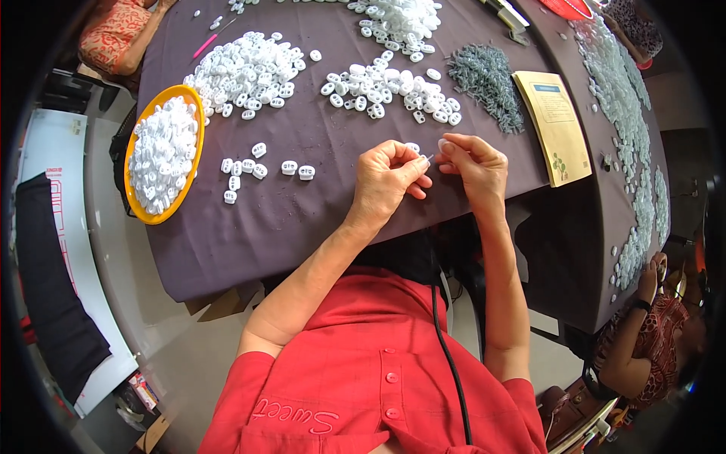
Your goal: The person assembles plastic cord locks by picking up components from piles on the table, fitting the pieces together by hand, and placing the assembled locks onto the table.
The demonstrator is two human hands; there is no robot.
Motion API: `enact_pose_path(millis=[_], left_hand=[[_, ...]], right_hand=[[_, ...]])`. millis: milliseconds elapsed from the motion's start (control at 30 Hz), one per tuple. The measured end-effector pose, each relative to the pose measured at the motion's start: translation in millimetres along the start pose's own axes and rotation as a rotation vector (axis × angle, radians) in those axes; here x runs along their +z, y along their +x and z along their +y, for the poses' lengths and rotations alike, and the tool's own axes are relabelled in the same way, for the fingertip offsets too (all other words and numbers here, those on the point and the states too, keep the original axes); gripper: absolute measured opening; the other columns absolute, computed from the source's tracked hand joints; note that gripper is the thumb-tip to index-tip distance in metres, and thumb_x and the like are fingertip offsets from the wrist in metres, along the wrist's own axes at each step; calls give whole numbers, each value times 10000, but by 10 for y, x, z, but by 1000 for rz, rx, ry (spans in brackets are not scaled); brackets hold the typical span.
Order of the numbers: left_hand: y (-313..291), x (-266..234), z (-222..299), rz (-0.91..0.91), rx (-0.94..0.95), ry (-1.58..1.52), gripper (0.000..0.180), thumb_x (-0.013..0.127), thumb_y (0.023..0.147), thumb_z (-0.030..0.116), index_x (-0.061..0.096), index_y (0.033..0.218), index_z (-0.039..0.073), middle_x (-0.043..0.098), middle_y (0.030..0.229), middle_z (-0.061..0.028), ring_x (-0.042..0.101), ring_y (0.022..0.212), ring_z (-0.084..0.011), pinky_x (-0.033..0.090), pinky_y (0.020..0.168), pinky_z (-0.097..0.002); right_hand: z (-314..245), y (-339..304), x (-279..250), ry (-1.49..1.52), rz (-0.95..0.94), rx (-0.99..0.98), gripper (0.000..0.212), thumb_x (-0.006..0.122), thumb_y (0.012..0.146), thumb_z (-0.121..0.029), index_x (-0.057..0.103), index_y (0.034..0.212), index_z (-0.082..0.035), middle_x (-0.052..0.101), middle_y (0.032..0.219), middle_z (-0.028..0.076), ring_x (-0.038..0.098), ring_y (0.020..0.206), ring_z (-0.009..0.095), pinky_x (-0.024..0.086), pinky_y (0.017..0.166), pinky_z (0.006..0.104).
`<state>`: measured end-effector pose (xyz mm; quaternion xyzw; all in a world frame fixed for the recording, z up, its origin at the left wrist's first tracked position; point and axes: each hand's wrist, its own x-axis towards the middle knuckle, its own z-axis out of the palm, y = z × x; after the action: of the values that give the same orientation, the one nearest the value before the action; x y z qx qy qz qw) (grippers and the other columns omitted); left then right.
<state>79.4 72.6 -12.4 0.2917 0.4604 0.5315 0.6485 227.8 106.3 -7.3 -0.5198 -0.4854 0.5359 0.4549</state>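
Note:
My left hand (pixel 387 181) is closed in a pinch on a thin, pale, spring-like piece (pixel 429 158), just above the table's near edge. Facing it, my right hand (pixel 478 168) pinches a small white plastic piece (pixel 443 144), partly hidden by the fingers. The two hands are close but apart. Another white oval piece (pixel 412 147) shows just behind my left fingers. Beyond my hands lies a loose group of white oval pieces with two holes (pixel 374 89), resembling cord locks. A heap of small grey spring-like pieces (pixel 488 83) is on the far right.
On the dark tablecloth (pixel 227 261), an orange-rimmed basket (pixel 198 144) holds many white pieces. Several assembled-looking pieces (pixel 248 166) lie beside it, with a larger white heap (pixel 246 72) behind. A yellow booklet (pixel 552 129) lies right. Co-workers sit around; translucent pieces (pixel 631 129) cover the right-hand table.

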Motion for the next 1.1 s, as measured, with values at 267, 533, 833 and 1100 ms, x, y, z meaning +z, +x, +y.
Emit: enact_pose_path(millis=[267,533,833,1100], left_hand=[[14,39,31,39,24,74,75,608,804,31,563,774,-22,595,669,-61,597,550,-101,489,436,-204],[-2,30,25,24,13,93,76,606,802,36,563,766,-16,596,665,-56,589,546,-94,488,437,-202],[-2,44,53,-11,-12,100,96,626,810,73,578,793,-8,602,677,-55,583,548,-97,475,441,-195],[24,33,46,-72,-11,240,115,619,837,123,591,790,22,606,653,-12,502,452,-32,380,358,-165]], right_hand=[[-20,-163,35,143,-6,55,175,612,816,-31,633,982,17,653,844,73,631,717,115,508,587,200],[1,-157,24,99,-56,41,172,605,819,-25,635,983,17,654,824,73,621,691,100,499,576,188],[31,-153,35,71,-85,26,164,609,817,-16,640,975,13,645,764,55,600,640,69,494,575,181],[2,-195,57,50,-78,-31,189,613,812,-6,632,998,14,642,782,32,573,646,49,470,596,169]])
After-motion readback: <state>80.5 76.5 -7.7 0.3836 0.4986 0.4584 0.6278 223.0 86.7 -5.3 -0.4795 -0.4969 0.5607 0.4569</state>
